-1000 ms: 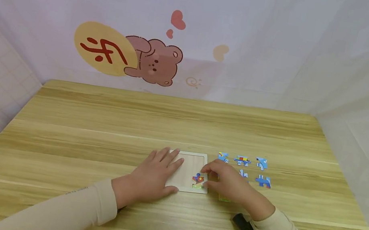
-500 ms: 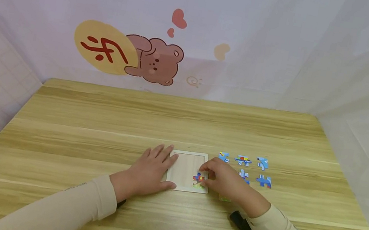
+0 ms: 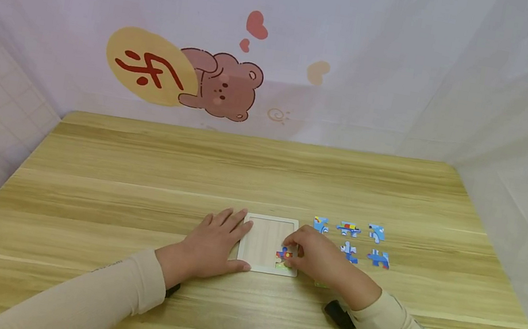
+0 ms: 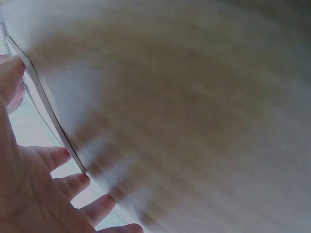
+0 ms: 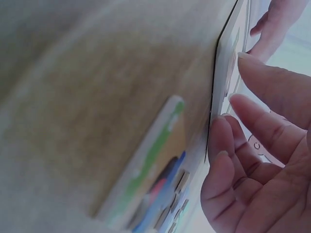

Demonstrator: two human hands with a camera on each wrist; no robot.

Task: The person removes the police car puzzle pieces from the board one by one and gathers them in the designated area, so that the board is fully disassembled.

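A shallow square wooden puzzle tray (image 3: pixel 259 239) lies on the table in the head view. One colourful jigsaw piece (image 3: pixel 283 257), red, blue and green, lies in its lower right corner. My left hand (image 3: pixel 212 246) rests at the tray's left edge with fingers spread; its thumb and fingertips touch the rim in the left wrist view. My right hand (image 3: pixel 324 259) holds the jigsaw piece at the corner between thumb and index finger, its other fingers curled. In the right wrist view, the tray edge (image 5: pixel 226 53) stands beside the fingertips, and the piece is mostly hidden.
Several loose jigsaw pieces lie right of the tray, among them a blue one (image 3: pixel 376 233) and another (image 3: pixel 378 259). A green-edged piece (image 5: pixel 150 165) lies close under my right hand. A black object (image 3: pixel 340 315) sits below the right wrist. A printed curtain (image 3: pixel 381 62) hangs behind the table.
My left hand has slid slightly left, off the tray's floor to its edge. My right hand has shifted a little left and stays at the same corner piece.
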